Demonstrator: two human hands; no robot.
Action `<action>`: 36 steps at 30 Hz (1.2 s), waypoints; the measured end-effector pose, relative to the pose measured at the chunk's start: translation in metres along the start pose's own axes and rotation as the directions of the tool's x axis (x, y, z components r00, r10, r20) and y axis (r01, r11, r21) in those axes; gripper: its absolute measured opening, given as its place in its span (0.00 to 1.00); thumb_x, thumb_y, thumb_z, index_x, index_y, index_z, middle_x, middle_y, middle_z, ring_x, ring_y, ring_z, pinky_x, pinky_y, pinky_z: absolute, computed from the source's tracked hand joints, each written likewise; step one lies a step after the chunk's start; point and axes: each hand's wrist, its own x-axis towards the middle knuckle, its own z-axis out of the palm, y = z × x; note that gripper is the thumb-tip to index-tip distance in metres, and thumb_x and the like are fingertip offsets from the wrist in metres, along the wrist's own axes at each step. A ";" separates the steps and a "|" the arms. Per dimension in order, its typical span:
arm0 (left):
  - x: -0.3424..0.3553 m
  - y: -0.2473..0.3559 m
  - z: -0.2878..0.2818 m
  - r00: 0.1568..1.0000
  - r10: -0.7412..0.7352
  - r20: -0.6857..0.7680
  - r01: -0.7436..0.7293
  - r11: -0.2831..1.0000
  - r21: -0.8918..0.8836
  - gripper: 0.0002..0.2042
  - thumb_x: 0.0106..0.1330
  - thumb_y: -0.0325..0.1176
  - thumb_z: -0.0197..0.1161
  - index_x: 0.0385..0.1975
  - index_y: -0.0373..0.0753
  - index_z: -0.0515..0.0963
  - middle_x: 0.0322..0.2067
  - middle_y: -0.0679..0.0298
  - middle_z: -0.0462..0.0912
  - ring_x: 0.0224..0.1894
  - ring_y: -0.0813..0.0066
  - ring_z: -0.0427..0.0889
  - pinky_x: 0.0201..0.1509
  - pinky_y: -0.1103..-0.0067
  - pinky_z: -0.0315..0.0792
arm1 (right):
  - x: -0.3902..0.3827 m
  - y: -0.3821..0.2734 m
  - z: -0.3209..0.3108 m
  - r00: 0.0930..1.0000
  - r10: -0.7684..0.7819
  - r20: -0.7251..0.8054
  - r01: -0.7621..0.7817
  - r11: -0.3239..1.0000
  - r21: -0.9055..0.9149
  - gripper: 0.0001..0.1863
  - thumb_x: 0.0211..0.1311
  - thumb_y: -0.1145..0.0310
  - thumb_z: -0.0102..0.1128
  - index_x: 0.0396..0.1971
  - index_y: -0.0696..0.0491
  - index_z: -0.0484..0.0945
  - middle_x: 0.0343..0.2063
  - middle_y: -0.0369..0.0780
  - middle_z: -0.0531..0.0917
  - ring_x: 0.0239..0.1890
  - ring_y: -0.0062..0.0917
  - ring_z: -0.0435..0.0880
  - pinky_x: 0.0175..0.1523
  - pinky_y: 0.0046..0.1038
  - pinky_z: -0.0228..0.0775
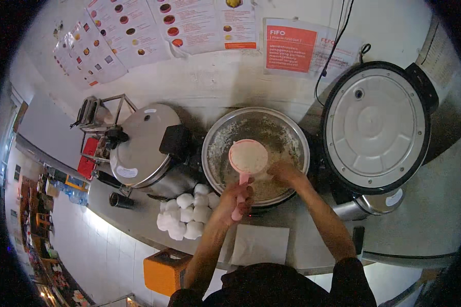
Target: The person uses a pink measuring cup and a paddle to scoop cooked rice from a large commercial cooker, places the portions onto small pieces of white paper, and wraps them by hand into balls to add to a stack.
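My left hand (234, 198) is wrapped round the handle of a pink scoop (244, 176), whose round bowl is full of white rice (248, 156). The scoop is above a wide metal rice pot (210, 153) with rice clinging to its inner wall and more at the bottom. Over the right side of the pot is my right hand (288, 175), its fingers bent down and closed; what they hold, if anything, is hidden. Just in front of the pot lies a square of white paper (261, 244) on the counter. Left of my left forearm sit several round white bundles (187, 212), piled together.
A closed rice cooker (143, 143) stands left of the pot, beside a metal rack (105, 123). At the right is a large raised lid (378, 128). A dark cup (122, 200) lies near the left edge. Below the counter stands an orange stool (161, 273).
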 end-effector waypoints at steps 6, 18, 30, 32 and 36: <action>-0.047 -0.005 -0.010 0.991 0.135 0.023 -0.132 0.984 -0.124 0.14 0.66 0.34 0.50 0.49 0.39 0.66 0.21 0.71 0.65 0.11 0.84 0.60 0.09 0.86 0.55 | -0.046 -0.027 -0.048 0.775 0.112 -0.622 0.253 0.846 0.468 0.05 0.51 0.77 0.60 0.30 0.58 0.81 0.27 0.44 0.81 0.27 0.32 0.80 0.31 0.28 0.71; -0.092 -0.067 -0.017 0.993 0.003 -0.122 -0.022 0.988 -0.156 0.10 0.68 0.40 0.51 0.42 0.43 0.67 0.20 0.70 0.67 0.13 0.84 0.63 0.11 0.86 0.58 | -0.116 -0.104 0.020 0.900 0.363 -0.240 0.204 0.136 0.969 0.17 0.64 0.62 0.53 0.48 0.57 0.72 0.41 0.39 0.78 0.40 0.23 0.77 0.42 0.26 0.72; -0.110 -0.246 -0.203 0.992 0.115 0.046 -0.042 -0.038 0.998 0.11 0.59 0.31 0.55 0.40 0.36 0.76 0.40 0.52 0.77 0.47 0.53 0.74 0.51 0.64 0.68 | -0.182 -0.154 0.268 0.777 0.546 0.312 0.101 -0.598 0.795 0.28 0.61 0.49 0.50 0.54 0.53 0.64 0.28 0.38 0.75 0.20 0.22 0.73 0.21 0.24 0.66; -0.112 -0.251 -0.225 0.975 0.217 0.047 -0.060 0.056 0.997 0.12 0.61 0.32 0.55 0.43 0.37 0.75 0.44 0.50 0.75 0.49 0.51 0.73 0.53 0.62 0.65 | -0.177 -0.164 0.312 0.764 0.607 0.218 0.131 -0.477 0.869 0.24 0.61 0.55 0.54 0.53 0.51 0.66 0.27 0.39 0.74 0.21 0.23 0.73 0.22 0.26 0.67; -0.092 -0.249 -0.252 0.899 0.358 0.252 -0.142 -0.306 0.941 0.19 0.57 0.34 0.60 0.50 0.42 0.72 0.50 0.56 0.71 0.55 0.53 0.66 0.59 0.60 0.57 | -0.135 -0.188 0.312 0.756 0.497 -0.427 -0.235 0.814 0.532 0.25 0.54 0.48 0.60 0.49 0.47 0.73 0.31 0.46 0.76 0.24 0.39 0.80 0.24 0.36 0.73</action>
